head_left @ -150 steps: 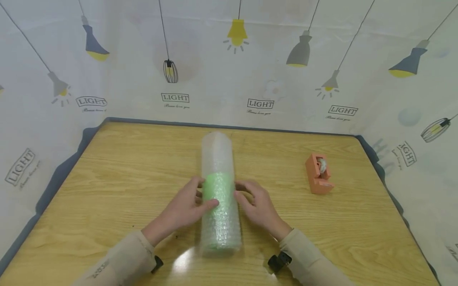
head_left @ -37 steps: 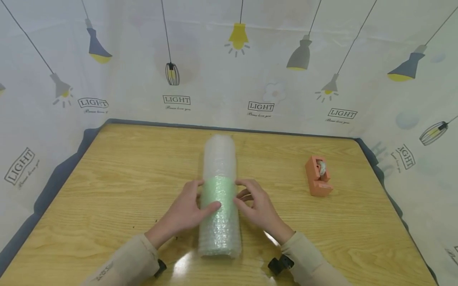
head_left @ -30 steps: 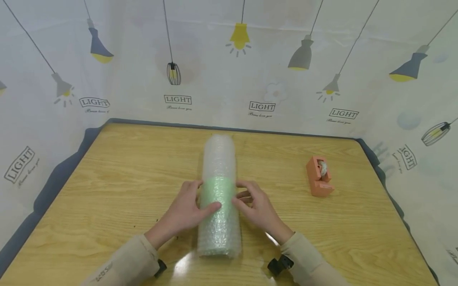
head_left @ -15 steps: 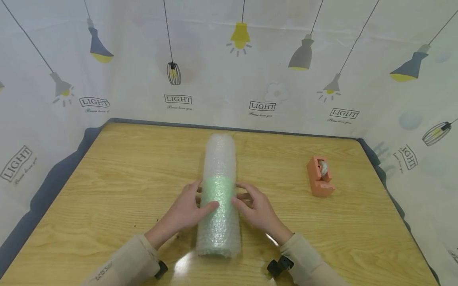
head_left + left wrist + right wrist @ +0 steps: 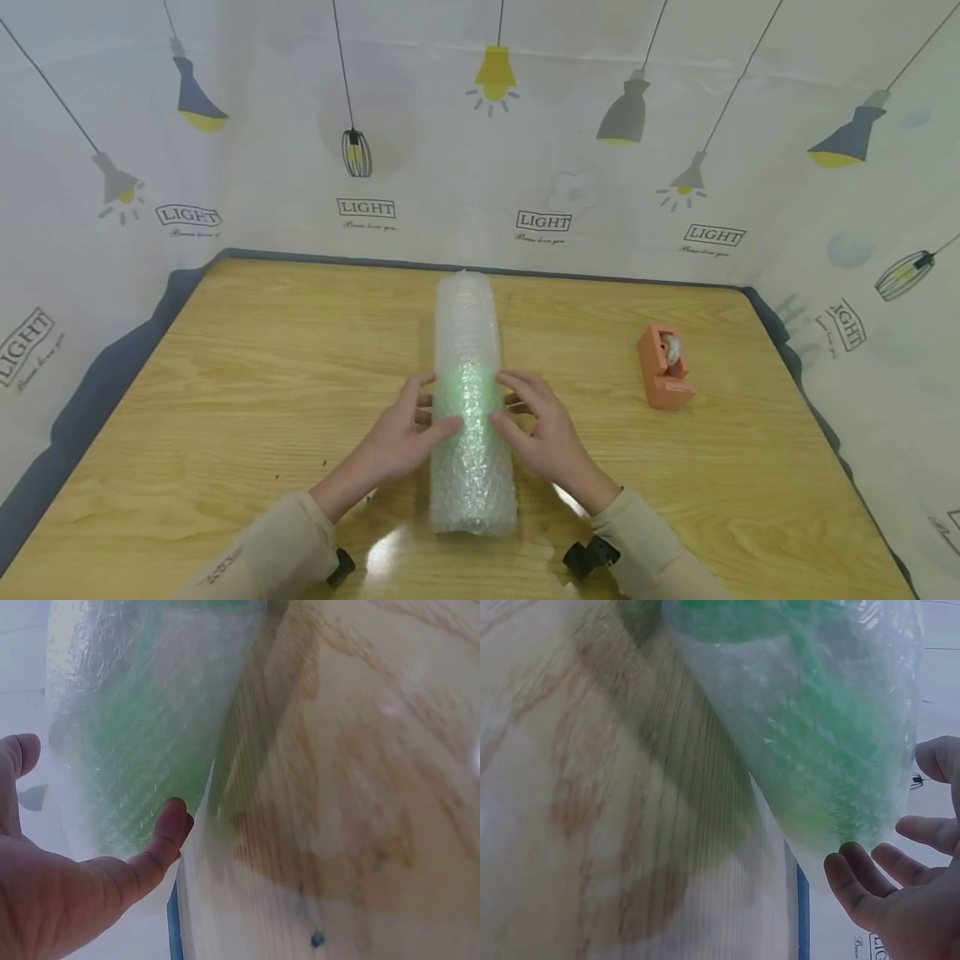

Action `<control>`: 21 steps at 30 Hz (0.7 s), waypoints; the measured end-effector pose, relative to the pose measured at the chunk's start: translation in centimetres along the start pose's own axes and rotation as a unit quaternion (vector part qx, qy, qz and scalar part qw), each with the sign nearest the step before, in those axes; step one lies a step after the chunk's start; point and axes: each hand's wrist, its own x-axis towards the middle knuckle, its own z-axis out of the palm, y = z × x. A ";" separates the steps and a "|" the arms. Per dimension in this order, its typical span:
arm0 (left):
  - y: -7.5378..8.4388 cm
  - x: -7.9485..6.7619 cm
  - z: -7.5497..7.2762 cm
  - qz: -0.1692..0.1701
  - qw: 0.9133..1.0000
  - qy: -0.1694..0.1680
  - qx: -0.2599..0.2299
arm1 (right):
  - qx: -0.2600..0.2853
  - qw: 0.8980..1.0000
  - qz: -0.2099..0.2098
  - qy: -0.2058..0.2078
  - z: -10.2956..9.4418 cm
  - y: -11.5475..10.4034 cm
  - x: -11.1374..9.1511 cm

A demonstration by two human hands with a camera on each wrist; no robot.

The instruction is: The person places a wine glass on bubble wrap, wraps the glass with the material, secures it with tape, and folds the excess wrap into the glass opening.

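A bubble-wrap bundle (image 5: 474,483), rolled into a long cylinder, lies lengthwise on the wooden table with something green showing through its layers. My left hand (image 5: 397,433) is at its left side, thumb reaching over the upper surface and fingers along the flank. At the right side, my right hand (image 5: 546,433) touches the wrap with spread, slightly bent fingers. In the left wrist view, the fingers (image 5: 166,832) lie against the wrap near the tabletop. Several fingertips (image 5: 841,874) meet the bundle's lower side in the right wrist view. Whatever lies inside is largely hidden by the wrap.
An orange tape dispenser (image 5: 663,371) with a roll of clear tape stands on the right of the table (image 5: 262,350). A white curtain (image 5: 435,108) printed with lamps surrounds the table's back and sides. Small dark specks lie left of the bundle.
The bundle has shifted a little to the right and away over the last half second, both hands staying at its sides. Five seconds ago the green showed more vividly. The tape dispenser stays put.
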 end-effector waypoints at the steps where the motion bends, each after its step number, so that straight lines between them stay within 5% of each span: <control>1: 0.0 0.0 0.0 0.004 1.000 -0.004 -0.001 | -0.007 1.000 -0.004 0.001 0.0 0.0 0.0; 13: -0.6 0.2 0.1 -0.002 0.999 -0.034 0.020 | -0.052 0.998 -0.017 -0.008 -0.2 -0.2 -0.1; 21: 0.2 0.2 -0.5 0.040 0.988 0.006 0.150 | -0.069 0.997 -0.025 -0.017 0.0 -0.1 0.0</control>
